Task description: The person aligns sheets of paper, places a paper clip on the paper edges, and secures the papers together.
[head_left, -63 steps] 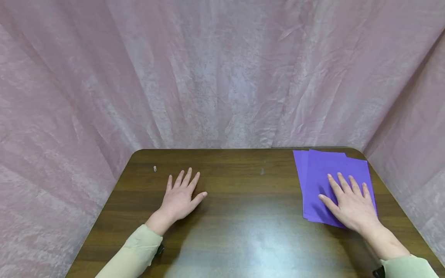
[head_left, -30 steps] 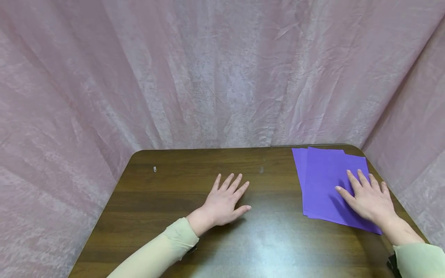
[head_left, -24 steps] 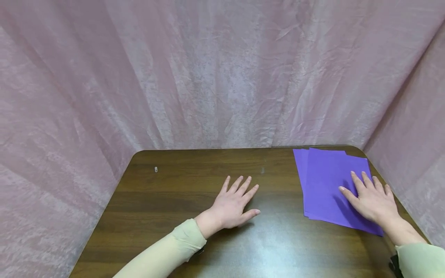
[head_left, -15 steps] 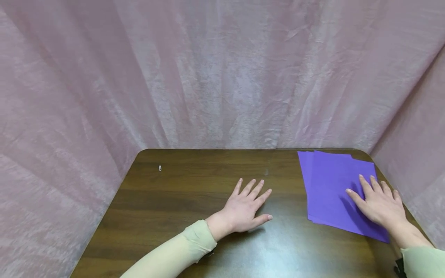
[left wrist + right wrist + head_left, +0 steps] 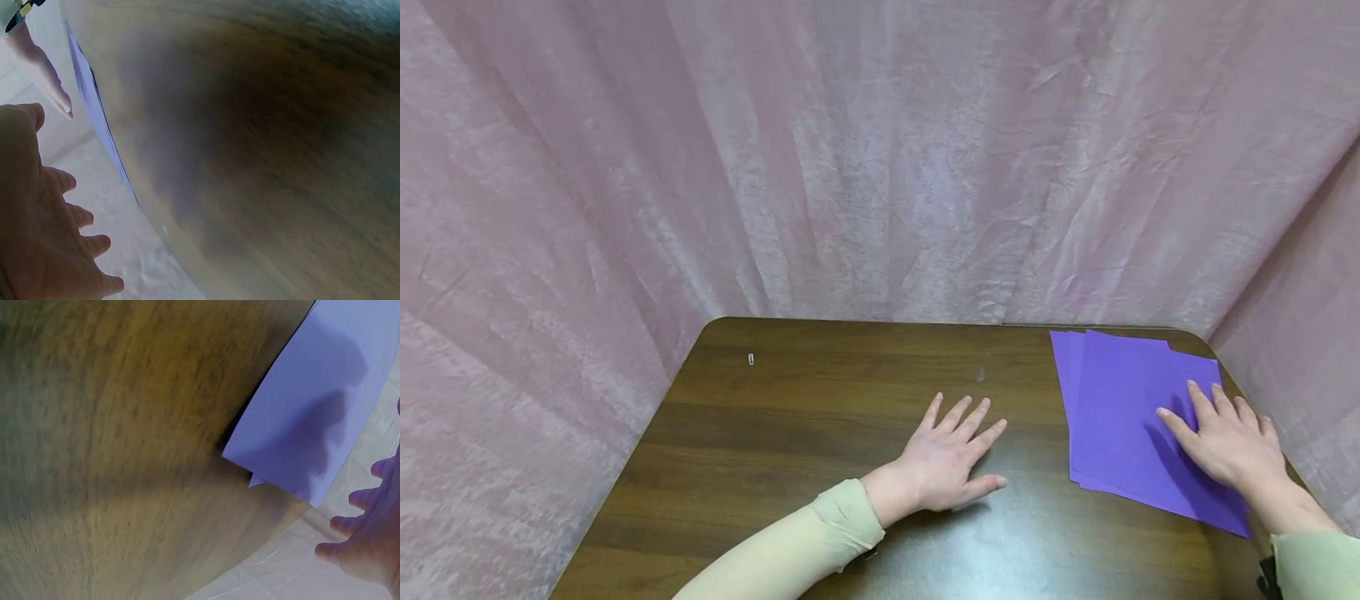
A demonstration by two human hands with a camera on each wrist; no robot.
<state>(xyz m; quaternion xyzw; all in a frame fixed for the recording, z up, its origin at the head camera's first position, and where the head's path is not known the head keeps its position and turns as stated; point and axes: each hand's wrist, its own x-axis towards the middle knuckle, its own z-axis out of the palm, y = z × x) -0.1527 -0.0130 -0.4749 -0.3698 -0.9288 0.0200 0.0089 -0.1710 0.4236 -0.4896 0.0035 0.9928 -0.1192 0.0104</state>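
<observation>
The right hand (image 5: 1228, 442) is lying flat on the purple sheets (image 5: 1123, 417) — fingers straight, pinning rather than gripping them, likely against sliding. The left hand (image 5: 951, 462) is resting open on the table (image 5: 790, 425), just left of the sheets — holding nothing.

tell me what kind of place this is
Probably a staged recording booth, not a lived-in room: wrinkled pink fabric backdrop surrounds a dark wood-grain table bearing only purple paper sheets and a small paper clip.

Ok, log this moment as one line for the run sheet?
left hand: flat on table, holds nothing | right hand: flat on purple paper | paper clip: far left, untouched
</observation>
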